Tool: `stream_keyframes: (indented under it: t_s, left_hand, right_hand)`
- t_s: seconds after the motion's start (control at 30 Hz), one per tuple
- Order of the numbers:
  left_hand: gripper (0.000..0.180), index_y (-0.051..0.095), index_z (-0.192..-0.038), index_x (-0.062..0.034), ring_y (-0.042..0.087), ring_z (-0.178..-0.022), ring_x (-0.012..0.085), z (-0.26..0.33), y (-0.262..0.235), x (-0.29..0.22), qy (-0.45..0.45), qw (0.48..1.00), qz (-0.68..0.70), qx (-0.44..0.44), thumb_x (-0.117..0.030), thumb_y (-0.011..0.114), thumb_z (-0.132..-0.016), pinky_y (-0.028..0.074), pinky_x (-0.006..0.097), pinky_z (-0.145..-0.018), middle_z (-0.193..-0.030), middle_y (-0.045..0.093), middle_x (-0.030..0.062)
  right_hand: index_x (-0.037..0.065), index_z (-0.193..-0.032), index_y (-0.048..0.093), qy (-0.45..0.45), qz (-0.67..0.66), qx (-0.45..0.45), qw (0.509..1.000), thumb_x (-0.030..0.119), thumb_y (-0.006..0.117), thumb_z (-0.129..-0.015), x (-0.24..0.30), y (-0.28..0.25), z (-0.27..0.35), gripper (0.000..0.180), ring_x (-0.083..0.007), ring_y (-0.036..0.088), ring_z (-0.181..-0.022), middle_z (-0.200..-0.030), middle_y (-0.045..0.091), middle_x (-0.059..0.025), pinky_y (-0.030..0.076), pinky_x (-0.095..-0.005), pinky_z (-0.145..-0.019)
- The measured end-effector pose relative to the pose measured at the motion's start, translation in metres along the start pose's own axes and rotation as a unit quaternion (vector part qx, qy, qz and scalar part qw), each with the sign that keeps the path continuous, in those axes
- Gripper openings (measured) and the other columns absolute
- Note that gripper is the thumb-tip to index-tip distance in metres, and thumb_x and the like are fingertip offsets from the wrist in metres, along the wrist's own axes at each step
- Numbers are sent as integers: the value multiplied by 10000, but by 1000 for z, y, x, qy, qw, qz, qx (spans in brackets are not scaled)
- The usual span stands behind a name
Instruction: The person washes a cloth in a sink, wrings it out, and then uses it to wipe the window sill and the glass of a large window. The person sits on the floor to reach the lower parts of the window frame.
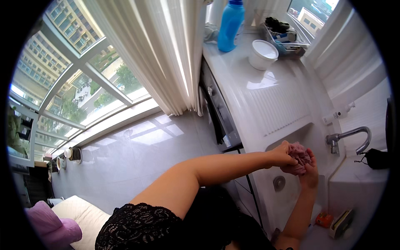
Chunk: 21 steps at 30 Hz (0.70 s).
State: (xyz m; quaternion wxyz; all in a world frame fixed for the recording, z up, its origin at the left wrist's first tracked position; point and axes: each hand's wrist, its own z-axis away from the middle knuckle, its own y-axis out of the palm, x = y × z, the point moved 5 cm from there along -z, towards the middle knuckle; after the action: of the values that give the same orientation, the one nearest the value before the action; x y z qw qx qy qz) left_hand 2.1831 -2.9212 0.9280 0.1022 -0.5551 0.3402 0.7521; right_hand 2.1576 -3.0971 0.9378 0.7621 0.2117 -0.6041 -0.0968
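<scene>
A crumpled pinkish-mauve cloth [299,156] is bunched between my two hands above the white sink basin [306,135]. My left hand [281,155] grips its left side, fingers closed round the fabric. On the other side my right hand [309,170] is closed on the same cloth, thumb and fingers pressed into the folds. Below the cloth the round metal drain [279,183] shows in the basin floor. To the right of my hands stands the chrome faucet [349,136]; whether water runs from it I cannot tell.
A ribbed washboard slope [281,110] rises behind the basin. Farther back stand a white tub [263,55], a blue detergent bottle [231,27] and a basket [287,39] with dark items. A white pump bottle [338,113] lies near the faucet. An orange item [323,219] sits at the lower right.
</scene>
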Motion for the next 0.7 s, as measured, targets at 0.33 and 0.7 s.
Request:
stream_keyframes:
  t_s: [0.33, 0.7]
  left_hand:
    - [376, 484, -874, -3, 620, -704, 352, 269, -208, -77, 230, 840, -158, -465, -228, 745, -724, 479, 379, -639, -743, 606, 214]
    - [392, 544, -943, -47, 623, -818, 422, 614, -367, 13, -48, 659, -259, -705, -338, 717, -746, 490, 451, -712, -832, 649, 220]
  right_hand:
    - [92, -924, 462, -46, 227, 142, 962, -38, 693, -788, -86, 292, -43, 298, -122, 534, -1006, -1082, 549, -46, 435, -276, -894]
    - [58, -951, 500, -117, 276, 376, 877, -94, 600, -781, -290, 619, -22, 249, -92, 518, -859, -933, 528, -11, 433, -223, -792]
